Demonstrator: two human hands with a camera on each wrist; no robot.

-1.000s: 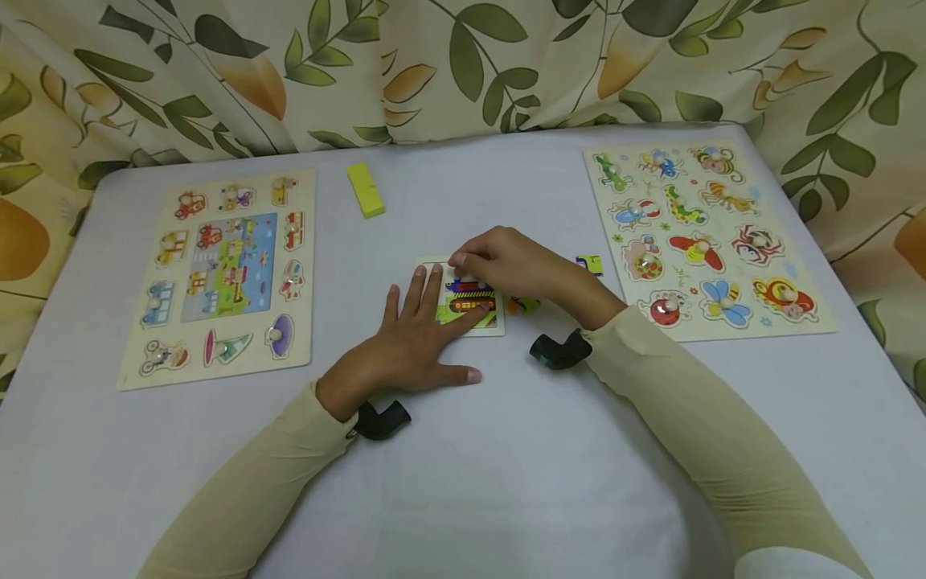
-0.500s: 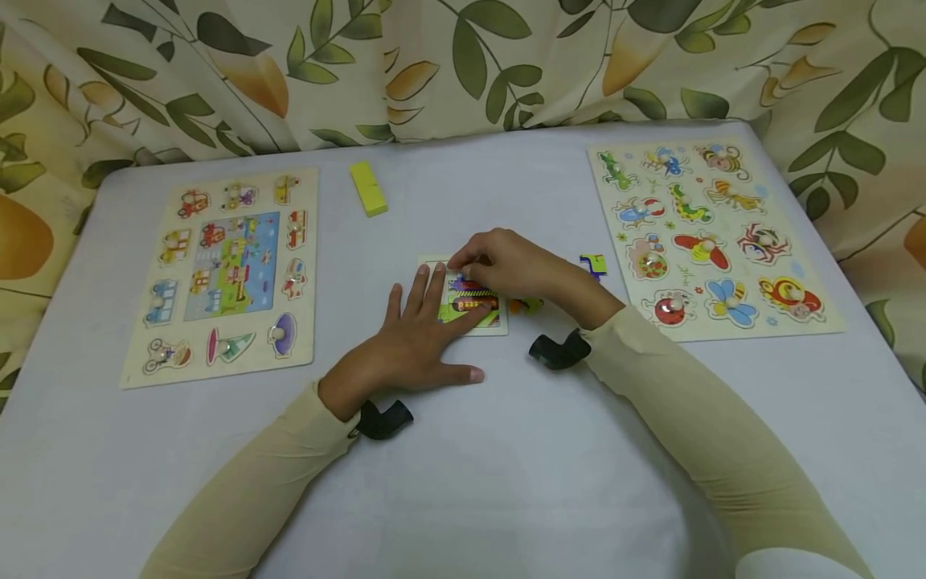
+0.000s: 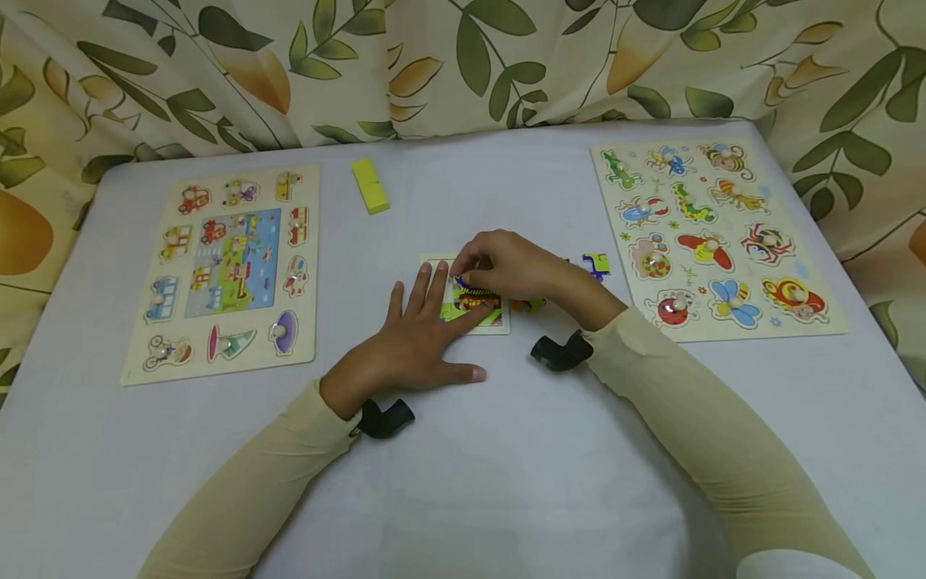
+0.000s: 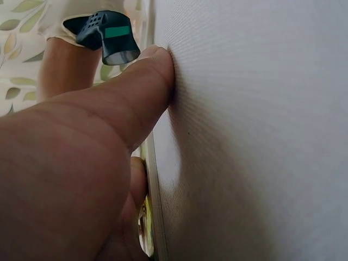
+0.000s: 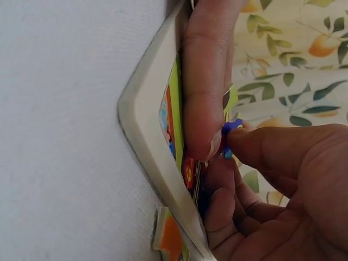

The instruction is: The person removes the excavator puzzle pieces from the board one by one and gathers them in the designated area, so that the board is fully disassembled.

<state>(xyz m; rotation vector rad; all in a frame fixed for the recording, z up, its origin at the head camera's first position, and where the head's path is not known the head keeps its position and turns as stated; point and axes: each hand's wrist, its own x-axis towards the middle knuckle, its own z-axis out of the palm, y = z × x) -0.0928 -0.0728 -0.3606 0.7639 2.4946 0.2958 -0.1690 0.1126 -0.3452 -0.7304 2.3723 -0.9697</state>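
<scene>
A small jigsaw tray (image 3: 504, 330) with a pale rim and a colourful vehicle picture lies flat at mid-table. My left hand (image 3: 394, 342) is spread palm down at its left edge. Its index finger reaches across the picture, and in the right wrist view that fingertip (image 5: 201, 128) rests over the pieces. Between thumb and fingers, my right hand (image 3: 506, 261) pinches a blue and yellow-green jigsaw piece (image 5: 235, 126), tilted up over the tray. In the left wrist view my left thumb (image 4: 147, 76) lies straight along the white tablecloth.
Loose jigsaw pieces lie right of the tray, one orange and green (image 3: 528, 305), another blue and yellow (image 3: 596, 263). A vehicle peg board (image 3: 148, 366) lies at the left, an insect peg board (image 3: 774, 328) at the right. Farther back is a yellow block (image 3: 370, 186).
The head view has shifted slightly. My left hand holds its place; my right fingers have shifted a little over the tray, and the blue on the piece beside the thumb shows more.
</scene>
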